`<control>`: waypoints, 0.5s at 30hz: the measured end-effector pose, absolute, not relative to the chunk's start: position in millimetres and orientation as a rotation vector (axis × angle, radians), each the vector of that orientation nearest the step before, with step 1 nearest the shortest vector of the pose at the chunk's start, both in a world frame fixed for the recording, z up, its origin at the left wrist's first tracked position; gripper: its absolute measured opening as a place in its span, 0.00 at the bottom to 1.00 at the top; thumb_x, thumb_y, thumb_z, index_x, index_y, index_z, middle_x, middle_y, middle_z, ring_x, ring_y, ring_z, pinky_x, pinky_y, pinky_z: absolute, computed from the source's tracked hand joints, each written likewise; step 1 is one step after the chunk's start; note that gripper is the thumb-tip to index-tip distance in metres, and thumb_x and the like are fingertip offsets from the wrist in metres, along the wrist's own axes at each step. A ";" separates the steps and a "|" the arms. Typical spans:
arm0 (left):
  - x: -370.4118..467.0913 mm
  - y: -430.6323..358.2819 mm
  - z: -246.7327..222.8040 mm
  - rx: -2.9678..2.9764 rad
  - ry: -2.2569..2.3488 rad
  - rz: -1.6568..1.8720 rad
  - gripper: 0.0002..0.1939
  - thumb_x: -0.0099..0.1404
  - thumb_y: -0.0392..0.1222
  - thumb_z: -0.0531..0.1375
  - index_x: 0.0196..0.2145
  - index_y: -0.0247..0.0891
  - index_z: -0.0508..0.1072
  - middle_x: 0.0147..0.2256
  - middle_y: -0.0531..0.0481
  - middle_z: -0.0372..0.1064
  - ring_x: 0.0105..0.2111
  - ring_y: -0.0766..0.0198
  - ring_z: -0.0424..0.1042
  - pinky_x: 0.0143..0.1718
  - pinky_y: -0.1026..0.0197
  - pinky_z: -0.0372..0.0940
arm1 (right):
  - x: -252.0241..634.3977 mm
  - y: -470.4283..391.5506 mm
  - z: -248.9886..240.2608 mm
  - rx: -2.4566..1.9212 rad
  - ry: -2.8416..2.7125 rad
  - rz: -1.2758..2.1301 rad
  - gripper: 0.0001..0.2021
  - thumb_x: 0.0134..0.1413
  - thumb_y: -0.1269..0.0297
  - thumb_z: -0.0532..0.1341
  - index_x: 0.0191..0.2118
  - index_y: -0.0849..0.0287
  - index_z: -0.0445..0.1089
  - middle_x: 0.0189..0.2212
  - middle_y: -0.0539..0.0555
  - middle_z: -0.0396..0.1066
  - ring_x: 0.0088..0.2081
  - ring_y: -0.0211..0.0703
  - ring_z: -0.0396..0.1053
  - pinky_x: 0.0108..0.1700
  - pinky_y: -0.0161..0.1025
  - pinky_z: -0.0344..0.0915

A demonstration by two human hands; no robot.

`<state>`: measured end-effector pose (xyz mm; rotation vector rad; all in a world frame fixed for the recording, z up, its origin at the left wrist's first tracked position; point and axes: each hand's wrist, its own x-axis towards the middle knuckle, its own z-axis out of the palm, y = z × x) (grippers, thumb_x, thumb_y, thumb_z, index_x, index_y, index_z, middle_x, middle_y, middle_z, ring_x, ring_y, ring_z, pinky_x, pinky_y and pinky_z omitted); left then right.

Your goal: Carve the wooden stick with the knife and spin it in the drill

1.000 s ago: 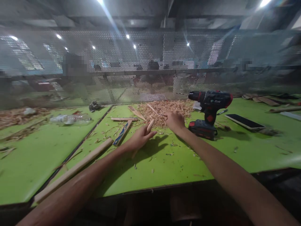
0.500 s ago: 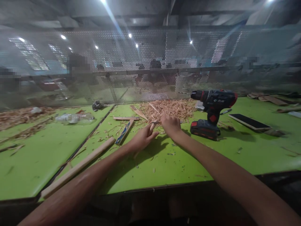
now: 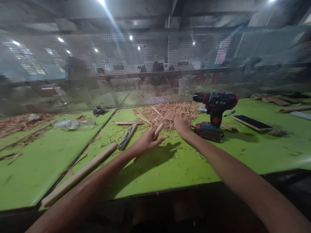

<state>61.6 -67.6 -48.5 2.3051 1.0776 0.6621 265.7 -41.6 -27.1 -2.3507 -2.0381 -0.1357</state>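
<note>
My left hand (image 3: 147,141) is closed around a pale wooden stick (image 3: 158,129), whose end sticks out past the thumb and points up and away from me. To its right, my right hand (image 3: 182,127) is a closed fist, back of the hand towards me. It grips a thin knife, mostly hidden by the fingers and hard to see against the shavings. The hands are apart, just in front of a heap of wood shavings (image 3: 173,111). A cordless drill (image 3: 216,111) stands on its battery right beside my right hand.
On the green table (image 3: 155,174) lie a long wooden strip (image 3: 82,173), a blue-patterned piece (image 3: 126,137), a flat wooden slat (image 3: 128,123) and a clear plastic bottle (image 3: 75,124). Farther right are a pen (image 3: 229,113) and a dark-screened phone (image 3: 252,122). A perforated screen (image 3: 145,84) stands behind.
My right hand has moved right, away from the stick, towards the drill. The stick's end in my left hand is now uncovered. The view has shifted slightly.
</note>
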 end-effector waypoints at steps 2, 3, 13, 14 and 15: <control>59.8 -63.8 -48.6 2.261 1.104 0.714 0.18 0.64 0.56 0.56 0.27 0.41 0.57 0.24 0.55 0.55 0.24 0.66 0.54 0.26 0.61 0.48 | 270.7 -42.3 -25.8 -2.336 -1.955 -0.195 0.18 0.65 0.69 0.49 0.49 0.71 0.73 0.45 0.72 0.74 0.49 0.50 0.72 0.48 0.40 0.63; 58.8 -61.2 -49.7 2.246 1.127 0.725 0.18 0.64 0.56 0.56 0.27 0.41 0.57 0.24 0.55 0.54 0.24 0.66 0.54 0.26 0.61 0.48 | 270.0 -44.1 -25.2 -2.313 -1.934 -0.221 0.18 0.65 0.67 0.50 0.50 0.68 0.73 0.45 0.70 0.75 0.48 0.50 0.72 0.48 0.39 0.63; 65.0 -58.1 -59.1 2.324 1.185 0.772 0.14 0.66 0.52 0.54 0.30 0.40 0.59 0.24 0.55 0.57 0.24 0.64 0.56 0.26 0.61 0.47 | 232.7 -66.6 -29.0 -2.029 -2.110 -0.359 0.17 0.64 0.63 0.51 0.45 0.58 0.76 0.38 0.63 0.78 0.41 0.51 0.75 0.42 0.39 0.65; 65.8 -58.9 -59.3 2.322 1.202 0.767 0.14 0.66 0.53 0.54 0.30 0.40 0.59 0.24 0.55 0.57 0.24 0.64 0.56 0.26 0.61 0.46 | 232.0 -66.5 -30.1 -2.027 -2.124 -0.372 0.17 0.65 0.64 0.50 0.45 0.59 0.76 0.38 0.64 0.77 0.41 0.51 0.75 0.42 0.39 0.64; 66.4 -59.6 -59.4 2.319 1.219 0.760 0.14 0.66 0.53 0.54 0.30 0.40 0.60 0.24 0.55 0.57 0.24 0.64 0.56 0.25 0.60 0.46 | 231.7 -66.2 -31.1 -2.027 -2.136 -0.386 0.17 0.65 0.65 0.49 0.45 0.59 0.75 0.38 0.64 0.77 0.42 0.51 0.75 0.42 0.39 0.64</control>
